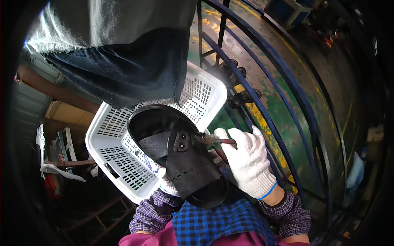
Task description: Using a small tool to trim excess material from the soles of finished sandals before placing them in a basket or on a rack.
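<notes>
Your left hand (167, 185) grips the black sandal (180, 158) from below, over the white basket (123, 164); your right hand (248, 162) clamps the pliers (215, 140). They may slip and scratch the strap.

The black sandal (186, 164) in the centre is showing a smooth, faintly glossy leather-like upper and a matt sole rim. The right hand (248, 162) and left hand (167, 184) are wearing white knitted cotton gloves, coarse in weave, the right one edged in blue at the cuff. The slim tool (219, 141) is looking like dull metal. The white basket (123, 156) at centre left is showing perforated, slightly shiny plastic. The blue rails (279, 82) at upper right are looking like painted metal, over a worn, scuffed green floor (312, 74).
</notes>
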`<state>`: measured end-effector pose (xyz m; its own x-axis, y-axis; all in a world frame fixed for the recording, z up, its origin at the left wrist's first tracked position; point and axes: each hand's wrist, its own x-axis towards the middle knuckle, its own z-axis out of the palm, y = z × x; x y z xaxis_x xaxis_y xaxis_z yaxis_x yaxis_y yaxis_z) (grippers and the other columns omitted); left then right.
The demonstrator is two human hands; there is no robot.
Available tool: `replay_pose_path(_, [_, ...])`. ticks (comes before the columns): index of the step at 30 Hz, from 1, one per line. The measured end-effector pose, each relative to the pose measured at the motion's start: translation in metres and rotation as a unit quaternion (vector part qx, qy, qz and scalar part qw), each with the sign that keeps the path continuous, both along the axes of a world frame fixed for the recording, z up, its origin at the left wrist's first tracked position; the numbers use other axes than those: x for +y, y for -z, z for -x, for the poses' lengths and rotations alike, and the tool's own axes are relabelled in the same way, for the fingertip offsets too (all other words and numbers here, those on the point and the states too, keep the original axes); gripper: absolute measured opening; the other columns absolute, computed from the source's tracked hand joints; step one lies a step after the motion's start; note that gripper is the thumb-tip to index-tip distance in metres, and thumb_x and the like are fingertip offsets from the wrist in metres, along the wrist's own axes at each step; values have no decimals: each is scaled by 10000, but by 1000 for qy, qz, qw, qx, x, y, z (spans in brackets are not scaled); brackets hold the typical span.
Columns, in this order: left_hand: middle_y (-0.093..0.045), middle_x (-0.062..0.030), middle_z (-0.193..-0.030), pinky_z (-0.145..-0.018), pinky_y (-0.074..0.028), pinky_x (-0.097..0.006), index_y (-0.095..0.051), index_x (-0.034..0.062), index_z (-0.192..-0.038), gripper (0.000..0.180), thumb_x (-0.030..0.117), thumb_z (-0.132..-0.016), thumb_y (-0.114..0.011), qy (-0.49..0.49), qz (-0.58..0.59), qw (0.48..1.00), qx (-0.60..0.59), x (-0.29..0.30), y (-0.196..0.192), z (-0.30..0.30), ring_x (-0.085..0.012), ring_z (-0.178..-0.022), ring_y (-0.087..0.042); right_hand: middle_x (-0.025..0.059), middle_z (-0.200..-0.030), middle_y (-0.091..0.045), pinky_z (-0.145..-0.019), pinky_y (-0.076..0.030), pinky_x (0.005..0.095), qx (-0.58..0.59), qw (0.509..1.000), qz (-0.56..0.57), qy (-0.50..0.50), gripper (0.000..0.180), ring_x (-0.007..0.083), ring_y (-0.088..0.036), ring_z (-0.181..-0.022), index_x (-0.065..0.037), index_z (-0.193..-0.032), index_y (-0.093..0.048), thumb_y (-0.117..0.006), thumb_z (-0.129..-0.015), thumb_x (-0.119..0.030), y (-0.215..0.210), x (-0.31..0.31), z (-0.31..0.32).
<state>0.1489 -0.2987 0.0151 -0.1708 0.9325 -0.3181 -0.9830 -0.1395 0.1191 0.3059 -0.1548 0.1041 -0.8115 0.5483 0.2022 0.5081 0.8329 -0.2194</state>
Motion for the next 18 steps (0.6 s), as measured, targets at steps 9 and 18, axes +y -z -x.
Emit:
replay_pose_path(9, [-506, -222, -1346, -1055, -468, -494, -339, -39, -1483, 917, 603, -898, -633, 41, -31, 999, -2, -14, 3, 4, -301, -1243, -531, 75, -1041, -523, -1045, -393, 618, -6, 999, -19, 25, 381, 239, -568, -888, -63, -1286, -595, -635, -915, -135, -10, 0, 7])
replay_pose_path(18, [-503, -225, -1352, -1059, -465, -492, -339, -43, -1483, 890, 597, -922, -601, 80, -52, 995, -18, 22, 2, 6, -311, -1252, -528, 84, -889, -564, -873, -522, 510, -80, 992, 39, 88, 248, 281, -611, -808, -75, -1165, -623, -614, -938, -176, -9, 1, 13])
